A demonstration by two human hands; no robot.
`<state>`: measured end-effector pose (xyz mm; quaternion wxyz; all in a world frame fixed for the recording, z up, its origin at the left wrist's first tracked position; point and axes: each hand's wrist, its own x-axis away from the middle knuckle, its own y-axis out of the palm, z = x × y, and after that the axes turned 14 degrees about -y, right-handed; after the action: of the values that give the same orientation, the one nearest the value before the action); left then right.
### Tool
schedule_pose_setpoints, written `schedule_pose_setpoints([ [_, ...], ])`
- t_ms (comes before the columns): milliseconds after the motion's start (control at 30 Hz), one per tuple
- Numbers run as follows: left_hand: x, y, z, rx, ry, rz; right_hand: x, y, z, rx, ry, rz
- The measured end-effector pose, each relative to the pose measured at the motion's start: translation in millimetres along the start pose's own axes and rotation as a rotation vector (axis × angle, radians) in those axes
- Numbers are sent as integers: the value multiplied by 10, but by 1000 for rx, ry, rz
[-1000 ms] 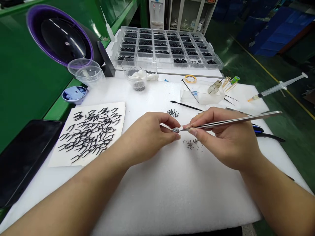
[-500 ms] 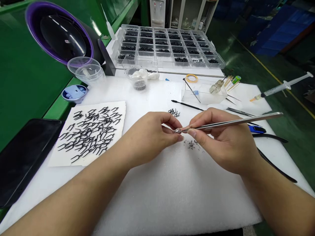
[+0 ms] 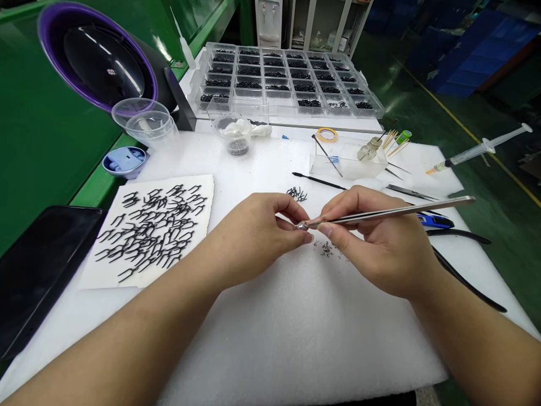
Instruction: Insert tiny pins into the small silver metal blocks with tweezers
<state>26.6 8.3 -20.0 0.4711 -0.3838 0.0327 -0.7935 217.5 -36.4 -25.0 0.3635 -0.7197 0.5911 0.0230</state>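
My left hand [image 3: 257, 237] pinches a small silvery part [image 3: 301, 225] between thumb and fingers above the white foam mat [image 3: 296, 327]. My right hand [image 3: 380, 242] grips long steel tweezers [image 3: 393, 212], whose tips touch that part. Just below the tips, a scatter of tiny dark pieces [image 3: 327, 248] lies on the mat. A small cluster of black forked pieces [image 3: 297, 194] sits behind the hands.
A paper sheet with several black forked pieces [image 3: 152, 228] lies left. At the back stand a clear compartment box [image 3: 283, 82], plastic cups [image 3: 147, 121], a small clear tray [image 3: 349, 160] and a magnifier lamp [image 3: 97, 56]. Pliers [image 3: 456, 254], a syringe [image 3: 482, 149] and a black tablet [image 3: 38, 270] lie at the sides.
The tweezers' tips have closed in from just right of the silvery part to touching it. Both hands shifted only slightly.
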Motion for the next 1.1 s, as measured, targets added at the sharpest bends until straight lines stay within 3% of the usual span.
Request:
schedule_pose_setpoints([
  [200,-9,10,-17,19,-12,6,9,9,-6,128,-108,-40],
  [433,-16,39,7,22,-21,36,15,17,1,74,-27,-19],
  [1100,23,19,-24,18,0,17,0,6,-8,59,-25,-25],
])
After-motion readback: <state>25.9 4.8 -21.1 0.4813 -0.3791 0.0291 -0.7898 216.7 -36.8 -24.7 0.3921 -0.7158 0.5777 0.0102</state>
